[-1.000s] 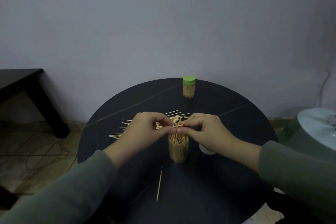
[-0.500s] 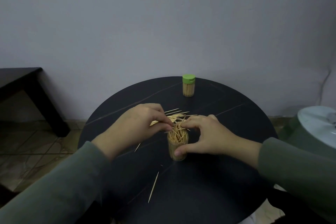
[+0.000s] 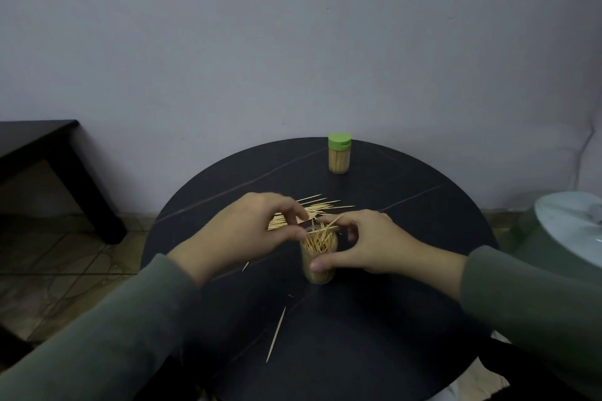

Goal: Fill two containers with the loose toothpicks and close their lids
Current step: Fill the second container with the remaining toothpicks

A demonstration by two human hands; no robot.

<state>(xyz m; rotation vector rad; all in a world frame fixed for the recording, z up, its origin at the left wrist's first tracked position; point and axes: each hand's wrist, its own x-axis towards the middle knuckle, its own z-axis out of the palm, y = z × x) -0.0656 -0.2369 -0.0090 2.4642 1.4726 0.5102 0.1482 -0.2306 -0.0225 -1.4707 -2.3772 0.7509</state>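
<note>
Open container [image 3: 318,262] at table centre, bristling with toothpicks. Steadied by right hand [image 3: 368,244] curled round it against tipping; fed by left hand [image 3: 257,231] pinching sticks at its mouth. Behind it, loose toothpicks [image 3: 321,207]; farther back, lidded container [image 3: 339,154].

The person wears a top with long sleeves in a dull grey-green colour, and the cloth looks soft and plain, with no pictures, stripes or buttons on it. The left sleeve [image 3: 107,329] is wide and loose, fills the bottom left corner and ends at the wrist with a plain edge, and the right sleeve [image 3: 534,299] looks just the same on the other side. The left hand [image 3: 254,234] and the right hand [image 3: 368,244] are bare, with no gloves, rings or watch, and the nails are short and have no paint.
</note>
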